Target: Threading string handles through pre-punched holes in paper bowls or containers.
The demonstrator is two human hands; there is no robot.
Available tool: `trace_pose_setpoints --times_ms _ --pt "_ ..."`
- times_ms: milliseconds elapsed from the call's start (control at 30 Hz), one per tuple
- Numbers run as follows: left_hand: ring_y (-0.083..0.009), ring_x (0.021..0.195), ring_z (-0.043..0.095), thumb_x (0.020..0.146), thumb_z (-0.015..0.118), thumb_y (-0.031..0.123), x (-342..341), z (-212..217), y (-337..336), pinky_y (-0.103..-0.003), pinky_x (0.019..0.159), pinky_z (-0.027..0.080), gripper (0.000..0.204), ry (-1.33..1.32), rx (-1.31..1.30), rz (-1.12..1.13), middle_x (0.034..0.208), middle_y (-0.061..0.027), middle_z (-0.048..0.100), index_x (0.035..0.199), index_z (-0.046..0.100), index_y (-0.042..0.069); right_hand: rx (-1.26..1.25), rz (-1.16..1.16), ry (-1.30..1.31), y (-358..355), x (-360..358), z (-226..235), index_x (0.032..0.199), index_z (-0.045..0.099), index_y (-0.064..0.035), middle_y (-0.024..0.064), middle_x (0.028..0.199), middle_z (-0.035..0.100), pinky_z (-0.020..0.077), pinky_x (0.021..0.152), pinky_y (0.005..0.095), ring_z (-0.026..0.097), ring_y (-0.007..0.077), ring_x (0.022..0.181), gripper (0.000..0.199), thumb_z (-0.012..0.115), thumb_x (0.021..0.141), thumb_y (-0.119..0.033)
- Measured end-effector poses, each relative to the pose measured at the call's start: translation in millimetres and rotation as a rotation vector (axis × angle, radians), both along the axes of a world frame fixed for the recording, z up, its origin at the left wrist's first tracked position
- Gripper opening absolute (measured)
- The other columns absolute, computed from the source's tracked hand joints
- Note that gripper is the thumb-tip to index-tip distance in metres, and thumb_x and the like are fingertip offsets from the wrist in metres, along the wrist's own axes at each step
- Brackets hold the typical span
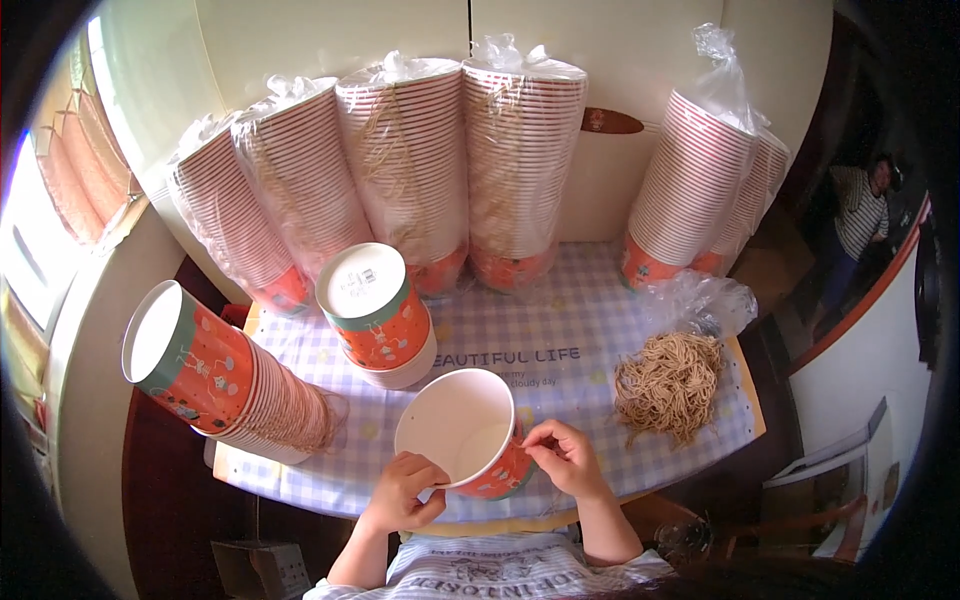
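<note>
A large paper bucket (455,440), white inside with an orange and green printed outside, stands tilted at the table's near edge, its mouth facing up toward me. My left hand (405,492) is closed on its near left rim. My right hand (565,458) pinches at the bucket's right side, just below the rim. What lies between those fingertips is too small to make out. Right of the hands lies a loose heap of beige cords (670,385). Behind the bucket, a short upside-down stack of matching buckets (378,335) shows a white base on top.
At the left leans a longer stack of upside-down buckets (215,365) with cords along its side. Tall plastic-wrapped bucket stacks (525,160) line the back. Crumpled clear plastic (705,300) lies behind the cords on the checked tablecloth (590,290). Another person (858,225) stands far right.
</note>
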State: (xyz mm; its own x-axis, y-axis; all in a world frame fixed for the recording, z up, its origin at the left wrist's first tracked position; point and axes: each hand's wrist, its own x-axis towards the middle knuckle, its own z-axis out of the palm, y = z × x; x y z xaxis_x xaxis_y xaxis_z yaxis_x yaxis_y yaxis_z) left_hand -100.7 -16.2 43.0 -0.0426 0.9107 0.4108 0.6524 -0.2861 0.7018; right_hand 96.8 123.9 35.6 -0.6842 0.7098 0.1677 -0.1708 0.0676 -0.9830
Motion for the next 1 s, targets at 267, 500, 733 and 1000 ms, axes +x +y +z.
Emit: trace_pose_setpoints --times_ms 267,500,733,1000 --pt "-0.0246 0.062 0.055 0.057 0.055 0.003 2 3 1 -0.033 0.061 0.040 0.016 -0.001 -0.015 -0.005 0.066 -0.0057 0.056 0.072 0.057 0.007 0.074 -0.086 -0.033 0 -3 -1 0.090 0.059 -0.0009 0.0029 0.079 0.059 0.0453 0.061 0.0209 0.056 0.0067 0.070 0.013 0.057 0.078 0.000" --pt "-0.0246 0.064 0.055 0.057 0.056 0.003 2 2 -1 -0.033 0.060 0.040 0.017 0.023 -0.014 -0.023 0.067 -0.0053 0.057 0.073 0.057 0.007 0.248 -0.155 -0.112 0 -3 -1 0.089 0.059 -0.0004 0.0055 0.079 0.060 0.0463 0.060 0.0206 0.057 0.0090 0.070 0.012 0.060 0.077 -0.002" --pt "-0.0232 0.067 0.057 0.057 0.058 0.003 10 2 -1 -0.034 0.062 0.043 0.016 0.101 0.021 -0.083 0.070 -0.0033 0.058 0.073 0.057 0.008 0.038 -0.132 0.002 -3 5 -1 0.095 0.058 -0.0014 0.0063 0.080 0.061 0.0476 0.063 0.0219 0.059 0.0106 0.073 0.018 0.060 0.077 0.001" --pt "-0.0219 0.071 0.057 0.061 0.059 0.007 22 11 -2 -0.034 0.065 0.044 0.014 0.238 -0.054 -0.217 0.073 -0.0032 0.058 0.075 0.057 0.009 0.428 0.091 -0.264 10 36 1 0.094 0.057 -0.0043 0.0079 0.085 0.061 0.0490 0.063 0.0272 0.062 0.0175 0.074 0.020 0.059 0.075 0.002"
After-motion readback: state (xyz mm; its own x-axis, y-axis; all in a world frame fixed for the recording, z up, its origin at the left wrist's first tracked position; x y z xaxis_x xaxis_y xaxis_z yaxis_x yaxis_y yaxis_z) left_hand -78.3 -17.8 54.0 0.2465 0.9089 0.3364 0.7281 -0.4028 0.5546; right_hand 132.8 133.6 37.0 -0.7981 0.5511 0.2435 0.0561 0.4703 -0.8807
